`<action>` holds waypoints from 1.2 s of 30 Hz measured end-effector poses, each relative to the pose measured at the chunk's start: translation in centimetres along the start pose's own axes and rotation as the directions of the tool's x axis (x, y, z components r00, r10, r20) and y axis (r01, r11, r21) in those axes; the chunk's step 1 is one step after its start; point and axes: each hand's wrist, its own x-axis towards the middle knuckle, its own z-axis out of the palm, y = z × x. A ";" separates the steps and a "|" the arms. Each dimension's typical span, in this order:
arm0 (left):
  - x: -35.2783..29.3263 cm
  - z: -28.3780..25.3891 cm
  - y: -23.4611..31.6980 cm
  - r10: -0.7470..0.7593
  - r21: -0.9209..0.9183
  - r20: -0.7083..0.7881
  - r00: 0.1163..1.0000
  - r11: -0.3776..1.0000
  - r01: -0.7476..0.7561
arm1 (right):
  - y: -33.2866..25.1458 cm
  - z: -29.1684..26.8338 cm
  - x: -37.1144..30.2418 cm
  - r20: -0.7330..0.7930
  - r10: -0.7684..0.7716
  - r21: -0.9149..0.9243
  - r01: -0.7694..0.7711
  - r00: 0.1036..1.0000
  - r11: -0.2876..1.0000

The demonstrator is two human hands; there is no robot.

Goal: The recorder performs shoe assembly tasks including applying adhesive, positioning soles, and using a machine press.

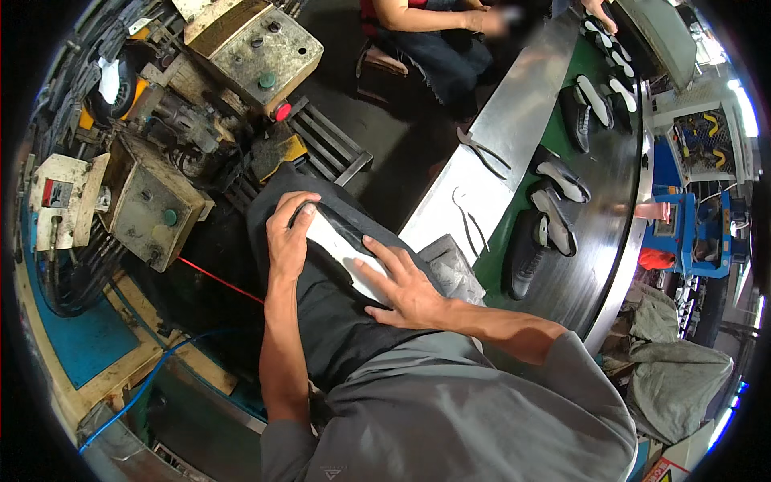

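A black shoe upper with a white bottom [329, 239] lies sole side up across my lap. My left hand [287, 241] is wrapped round its far end, with the thumb on top at the edge. Over the nearer end my right hand [414, 293] lies with fingers spread, touching the white bottom and the black edge. What is under the shoe is hidden. To the right, one pair of pincers [475, 146] and a second pair [465, 214] rest on a metal ledge [506, 120].
Dark shoes with pale bottoms [554, 217] stand along a conveyor [606, 229] at the right. Grimy machine control boxes [152, 201] with buttons are at the left, near a metal stand [337, 161]. Another person [434, 40] sits ahead. A grey cloth-like bundle [454, 269] lies beside my right arm.
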 end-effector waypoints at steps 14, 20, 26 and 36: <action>1.0 1.5 -0.7 -0.119 -0.112 -0.027 0.993 0.987 0.115 | 2.7 -2.2 10.4 0.007 0.162 0.353 -0.154 0.987 0.923; 1.5 0.6 -2.3 -0.010 0.282 -0.243 0.970 0.956 0.081 | 0.1 -5.9 3.0 0.223 0.026 -0.205 0.020 0.974 0.978; -0.1 -1.0 -2.2 0.058 0.459 -0.367 0.928 0.879 0.127 | 0.6 -6.5 3.7 0.235 -0.079 -0.121 0.110 0.969 0.987; -0.3 -5.2 -5.6 -0.185 0.226 -0.319 0.930 0.938 0.264 | 0.0 -6.2 5.5 0.250 -0.104 -0.118 0.137 0.963 0.983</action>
